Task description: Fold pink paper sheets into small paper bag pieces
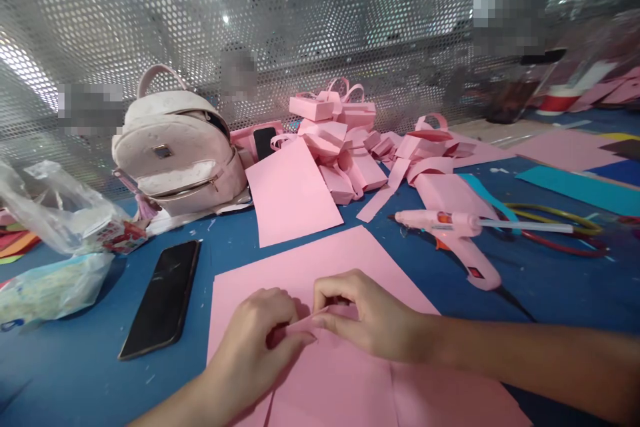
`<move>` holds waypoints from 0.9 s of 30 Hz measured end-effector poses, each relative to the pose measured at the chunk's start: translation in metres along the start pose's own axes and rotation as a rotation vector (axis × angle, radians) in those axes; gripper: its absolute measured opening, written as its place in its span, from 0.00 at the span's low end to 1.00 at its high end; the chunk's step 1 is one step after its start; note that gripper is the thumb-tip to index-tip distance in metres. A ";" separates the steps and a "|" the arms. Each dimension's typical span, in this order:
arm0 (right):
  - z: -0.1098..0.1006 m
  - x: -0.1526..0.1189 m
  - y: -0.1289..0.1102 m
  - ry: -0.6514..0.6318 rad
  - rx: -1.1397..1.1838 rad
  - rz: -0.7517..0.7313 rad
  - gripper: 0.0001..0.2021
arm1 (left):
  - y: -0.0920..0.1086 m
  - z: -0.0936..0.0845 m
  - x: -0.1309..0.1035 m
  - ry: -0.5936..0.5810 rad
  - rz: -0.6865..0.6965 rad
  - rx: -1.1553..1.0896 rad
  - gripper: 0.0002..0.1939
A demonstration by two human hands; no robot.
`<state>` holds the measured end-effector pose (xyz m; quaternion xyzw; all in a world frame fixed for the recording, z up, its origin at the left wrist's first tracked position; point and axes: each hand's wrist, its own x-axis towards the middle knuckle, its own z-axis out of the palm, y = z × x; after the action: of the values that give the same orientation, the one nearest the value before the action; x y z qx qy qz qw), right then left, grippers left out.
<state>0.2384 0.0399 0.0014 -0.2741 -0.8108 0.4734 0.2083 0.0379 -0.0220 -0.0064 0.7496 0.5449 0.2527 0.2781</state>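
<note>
Both hands meet at the edge of a folded sheet of pink paper [345, 380] low in the middle of the view. My left hand [255, 333] pinches that edge from the left, thumb underneath and fingers curled. Close beside it, my right hand [370, 317] grips the same edge between thumb and bent fingers. Beneath them lies a larger flat pink sheet [350, 247]. A pink hot glue gun [450, 233] with a clear glue stick in its back rests to the right of my right hand. The lower part of the folded sheet runs out of view.
On the blue table [155, 380] a black phone [163, 300] lies at left, near plastic bags [65, 280]. A cream backpack [180, 153] stands behind it. Pink paper boxes [345, 140] are heaped at the back, against a perforated metal screen [300, 20]. Teal paper [580, 190] lies at right.
</note>
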 end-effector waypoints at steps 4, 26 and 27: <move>-0.001 0.000 0.000 0.010 0.033 0.012 0.07 | 0.001 0.000 0.000 0.027 -0.073 -0.082 0.22; -0.001 0.001 -0.006 -0.110 -0.220 0.093 0.08 | 0.009 -0.005 -0.002 -0.055 0.034 -0.105 0.21; 0.000 0.000 -0.005 -0.116 -0.225 0.085 0.08 | 0.009 -0.006 -0.003 -0.073 0.053 -0.106 0.22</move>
<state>0.2372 0.0384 0.0059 -0.3020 -0.8571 0.4028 0.1089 0.0396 -0.0263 0.0041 0.7566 0.5002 0.2609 0.3306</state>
